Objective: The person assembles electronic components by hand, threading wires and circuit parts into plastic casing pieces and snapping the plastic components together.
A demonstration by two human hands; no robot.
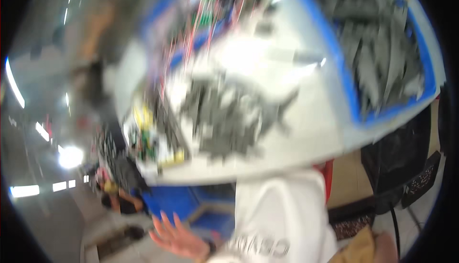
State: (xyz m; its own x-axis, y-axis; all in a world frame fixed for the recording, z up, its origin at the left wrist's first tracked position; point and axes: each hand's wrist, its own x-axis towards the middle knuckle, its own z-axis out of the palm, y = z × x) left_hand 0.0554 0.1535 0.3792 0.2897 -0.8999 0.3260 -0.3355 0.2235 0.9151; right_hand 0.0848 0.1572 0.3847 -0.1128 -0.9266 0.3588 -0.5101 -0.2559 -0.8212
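My left hand (179,239) is off to the lower left, away from the white table. Its fingers are spread and nothing is in them; a dark band circles the wrist. My right hand does not show. On the white table (315,134) lies a loose pile of dark grey flat pieces (224,117), smeared by motion. To the right, a blue-rimmed tray (351,110) holds many similar dark grey strips (377,57). Green and yellow parts (146,134), perhaps circuit boards, lie near the table's left edge, too blurred to name surely.
Red and white wires with green parts (205,12) lie within another blue edge at the far side. White cloth with dark print (282,215) fills the lower middle. Black chair-like furniture (399,143) stands right of it. Another person (124,201) is at the left.
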